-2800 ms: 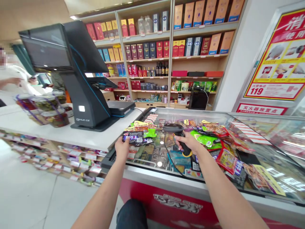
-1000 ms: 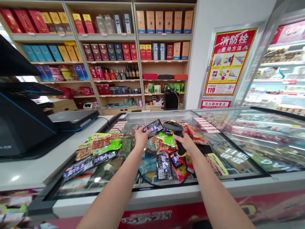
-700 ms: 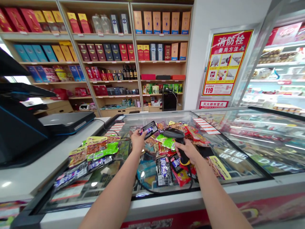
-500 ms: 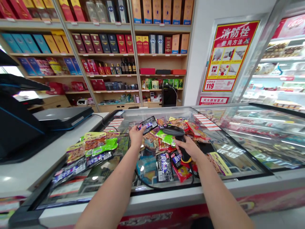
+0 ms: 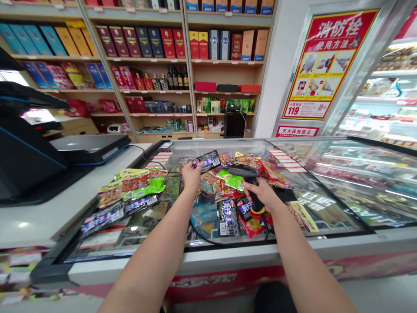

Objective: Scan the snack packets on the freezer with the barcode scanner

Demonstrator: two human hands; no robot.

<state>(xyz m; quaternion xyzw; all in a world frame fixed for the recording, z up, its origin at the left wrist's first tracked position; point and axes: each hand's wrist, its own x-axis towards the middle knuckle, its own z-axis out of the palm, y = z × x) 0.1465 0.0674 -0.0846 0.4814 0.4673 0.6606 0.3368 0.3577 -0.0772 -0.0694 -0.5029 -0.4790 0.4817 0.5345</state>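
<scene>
My left hand (image 5: 191, 176) pinches the near left end of a black snack packet (image 5: 208, 161), held up over the glass freezer lid. Wrapped round the handle of a black barcode scanner (image 5: 244, 170) is my right hand (image 5: 262, 194); the scanner's head points left, close to the black packet. Beneath both hands lies a loose pile of snack packets, among them a green one (image 5: 233, 179), another black one (image 5: 228, 218) and a yellow-edged one (image 5: 302, 216) at the right. The scanner's cable loops along the lid's front edge.
More snack packets (image 5: 130, 188) lie on the lid at the left. Beyond them are a grey counter (image 5: 26, 221) and a dark scale (image 5: 91, 148). Shelves (image 5: 146, 61) of boxes and bottles stand behind. A red and yellow poster (image 5: 329, 65) hangs on the right wall.
The view has tilted down slightly and shifted, so things sit higher and a little to the right. Both hands keep their holds on the packet and the scanner.
</scene>
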